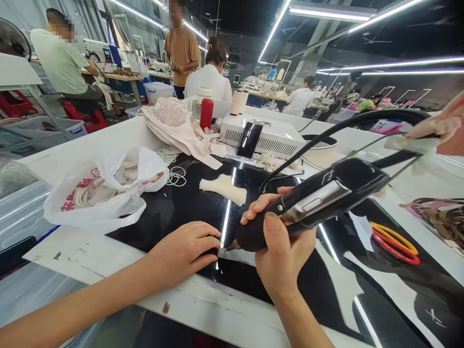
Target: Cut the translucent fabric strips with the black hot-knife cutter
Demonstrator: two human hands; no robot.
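My right hand (pixel 279 251) is wrapped round a black corded hand tool (pixel 311 200) with a silver lever along its side. The tool's rounded front end points left and down, close above the table. My left hand (pixel 184 249) lies palm down on the glossy black sheet (pixel 163 212), fingers stretched toward the tool's tip. Whatever lies under those fingertips is hidden. Ahead of both hands is a small cream fabric piece (pixel 224 188), flat on the sheet. The tool's thick black cable (pixel 348 125) arcs up and away to the right.
A white plastic bag (pixel 105 193) of cloth stands left, beside pale rings (pixel 177 177). Behind are beige garments (pixel 177 128), a red bottle (pixel 206 113), a phone (pixel 250 139) and a vented white box (pixel 264 133). Red and orange loops (pixel 395 244) lie right; another hand (pixel 438 128) appears upper right.
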